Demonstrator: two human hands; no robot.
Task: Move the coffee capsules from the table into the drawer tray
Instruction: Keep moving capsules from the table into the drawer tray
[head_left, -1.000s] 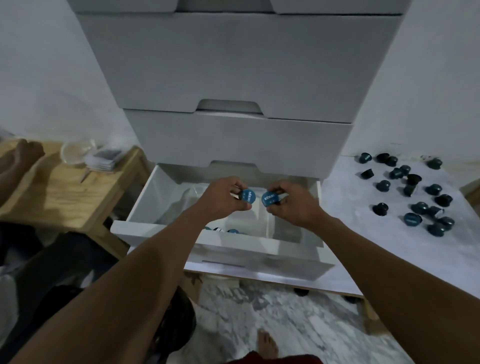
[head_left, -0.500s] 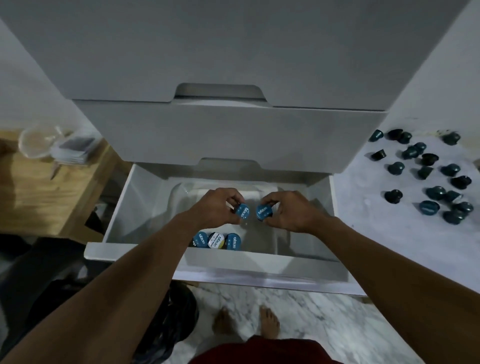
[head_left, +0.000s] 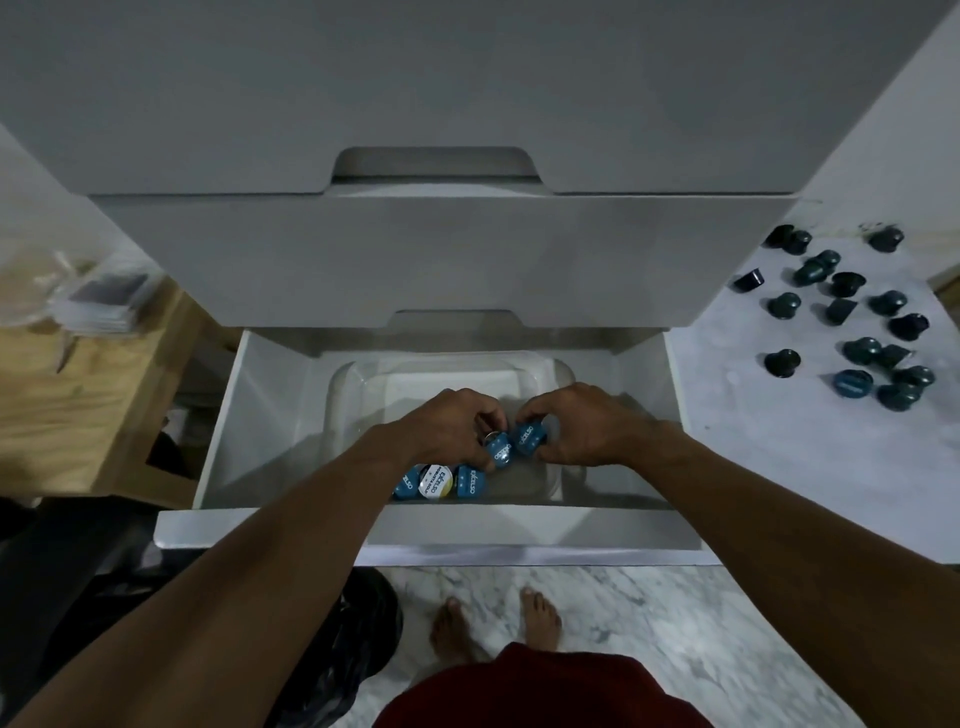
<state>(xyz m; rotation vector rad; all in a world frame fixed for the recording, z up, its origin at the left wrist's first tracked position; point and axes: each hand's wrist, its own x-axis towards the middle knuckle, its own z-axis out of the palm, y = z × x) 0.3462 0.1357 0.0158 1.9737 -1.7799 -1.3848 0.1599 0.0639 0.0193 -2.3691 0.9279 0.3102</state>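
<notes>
Over the clear tray (head_left: 343, 387) in the open drawer (head_left: 249, 415), the left hand (head_left: 449, 431) is pinching a blue capsule (head_left: 500, 451) and the right hand (head_left: 584, 431) is pinching a second blue capsule (head_left: 531, 439), just beside it. Three capsules (head_left: 470, 480) are lying in the tray (lids showing), while loose capsules (head_left: 852, 322) are sitting on the white table (head_left: 779, 452).

I read "excelso" in white on the lids of the round blue foil-topped capsules (head_left: 530, 441). The white-and-yellow capsule lid (head_left: 435, 480) shows "EXCELSO"; its smaller print I cannot make out.
</notes>
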